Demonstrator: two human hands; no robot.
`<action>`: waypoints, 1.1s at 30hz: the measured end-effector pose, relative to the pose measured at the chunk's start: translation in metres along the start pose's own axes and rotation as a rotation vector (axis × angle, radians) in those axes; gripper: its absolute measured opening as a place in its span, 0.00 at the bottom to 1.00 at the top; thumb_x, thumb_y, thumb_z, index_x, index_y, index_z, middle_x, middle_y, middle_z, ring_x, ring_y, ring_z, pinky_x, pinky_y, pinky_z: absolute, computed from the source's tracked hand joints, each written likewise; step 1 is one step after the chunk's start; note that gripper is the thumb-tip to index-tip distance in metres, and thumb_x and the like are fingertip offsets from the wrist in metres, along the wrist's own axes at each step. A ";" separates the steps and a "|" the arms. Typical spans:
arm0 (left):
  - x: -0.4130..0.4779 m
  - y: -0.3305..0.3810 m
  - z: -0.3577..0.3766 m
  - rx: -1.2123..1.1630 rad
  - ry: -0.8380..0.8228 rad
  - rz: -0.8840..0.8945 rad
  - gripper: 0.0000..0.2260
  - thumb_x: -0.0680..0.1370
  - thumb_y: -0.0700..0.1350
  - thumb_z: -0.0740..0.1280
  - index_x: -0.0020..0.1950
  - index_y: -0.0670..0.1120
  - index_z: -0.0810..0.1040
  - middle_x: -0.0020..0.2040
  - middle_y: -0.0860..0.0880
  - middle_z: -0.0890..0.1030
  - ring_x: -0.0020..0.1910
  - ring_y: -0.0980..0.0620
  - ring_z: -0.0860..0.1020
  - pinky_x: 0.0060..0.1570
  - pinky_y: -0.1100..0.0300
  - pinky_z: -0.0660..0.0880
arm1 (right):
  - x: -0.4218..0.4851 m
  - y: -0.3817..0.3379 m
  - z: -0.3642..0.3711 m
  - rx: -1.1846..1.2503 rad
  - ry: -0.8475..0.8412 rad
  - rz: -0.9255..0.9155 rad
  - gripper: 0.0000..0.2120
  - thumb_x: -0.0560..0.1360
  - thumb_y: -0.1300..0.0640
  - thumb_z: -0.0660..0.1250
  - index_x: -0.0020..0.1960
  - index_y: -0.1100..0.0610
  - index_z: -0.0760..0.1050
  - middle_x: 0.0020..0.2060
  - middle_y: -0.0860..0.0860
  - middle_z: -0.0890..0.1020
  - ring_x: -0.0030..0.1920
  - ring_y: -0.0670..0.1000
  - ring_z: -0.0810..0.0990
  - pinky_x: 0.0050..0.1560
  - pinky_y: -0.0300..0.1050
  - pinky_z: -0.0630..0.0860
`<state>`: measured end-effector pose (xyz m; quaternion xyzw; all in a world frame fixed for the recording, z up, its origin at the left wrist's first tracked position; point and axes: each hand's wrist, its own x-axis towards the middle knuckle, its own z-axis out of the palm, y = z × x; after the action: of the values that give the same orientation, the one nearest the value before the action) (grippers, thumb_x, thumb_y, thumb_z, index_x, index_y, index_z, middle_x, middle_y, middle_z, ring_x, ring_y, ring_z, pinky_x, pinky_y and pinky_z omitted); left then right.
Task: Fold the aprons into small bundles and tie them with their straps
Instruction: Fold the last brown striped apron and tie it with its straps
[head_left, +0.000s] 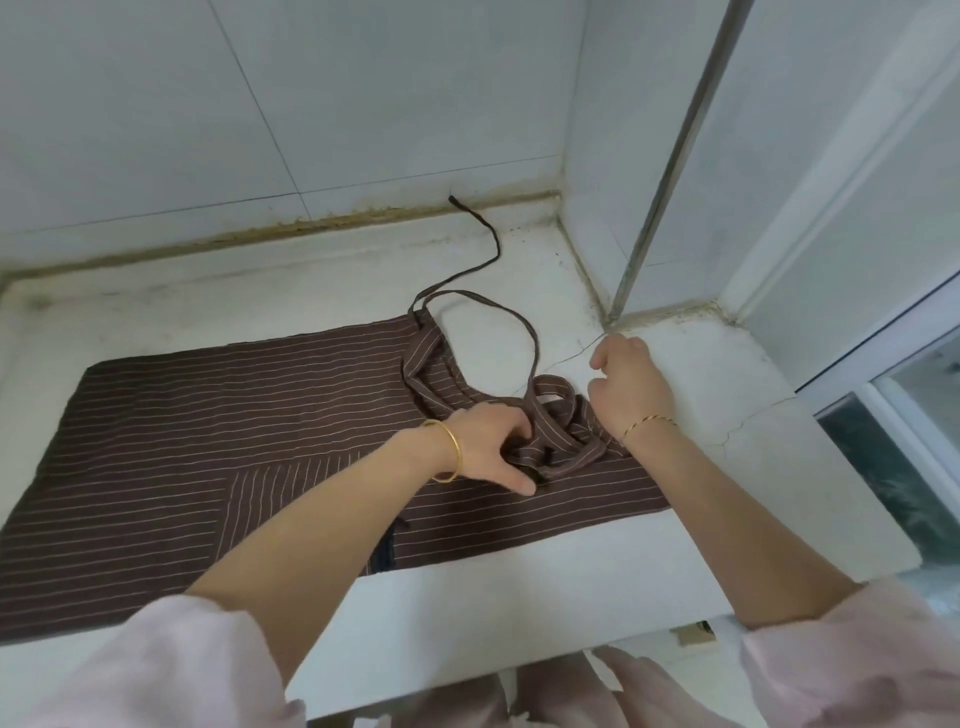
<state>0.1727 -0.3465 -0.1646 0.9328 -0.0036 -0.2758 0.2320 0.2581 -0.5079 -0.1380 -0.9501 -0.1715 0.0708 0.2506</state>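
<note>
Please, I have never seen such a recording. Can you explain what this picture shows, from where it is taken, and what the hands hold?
There is no machine: a person works with bare hands, and one camera worn on the head looks down at them. A brown apron with thin pale stripes lies flat on a white cracked ledge below a white tiled wall. Its thin brown strap trails toward the wall. The left grip, meaning the left hand, clutches the bunched top of the apron. The right grip is curled just beside; whether it holds anything, I cannot tell.
</note>
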 end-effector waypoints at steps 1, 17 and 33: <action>0.003 0.002 0.007 0.128 0.008 0.010 0.27 0.70 0.58 0.72 0.64 0.49 0.70 0.58 0.51 0.74 0.55 0.51 0.73 0.59 0.52 0.69 | -0.005 0.003 -0.001 0.016 -0.018 0.032 0.09 0.74 0.65 0.60 0.53 0.58 0.70 0.50 0.54 0.73 0.44 0.57 0.76 0.43 0.46 0.71; -0.031 -0.021 -0.042 -0.338 -0.122 -0.089 0.08 0.70 0.33 0.66 0.39 0.46 0.74 0.40 0.49 0.74 0.41 0.52 0.72 0.49 0.56 0.70 | -0.021 0.042 0.044 -0.226 -0.308 0.051 0.12 0.78 0.53 0.63 0.60 0.54 0.71 0.58 0.57 0.69 0.56 0.57 0.71 0.56 0.47 0.73; -0.049 -0.056 -0.025 0.028 0.028 -0.244 0.24 0.73 0.55 0.70 0.64 0.45 0.72 0.58 0.48 0.74 0.57 0.49 0.74 0.60 0.55 0.73 | -0.017 0.008 0.040 -0.454 -0.107 -0.152 0.15 0.74 0.55 0.62 0.60 0.49 0.74 0.59 0.52 0.73 0.61 0.56 0.69 0.58 0.51 0.68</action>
<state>0.1376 -0.2796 -0.1451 0.9331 0.1093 -0.2891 0.1837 0.2357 -0.5026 -0.1761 -0.9614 -0.2670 0.0614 0.0259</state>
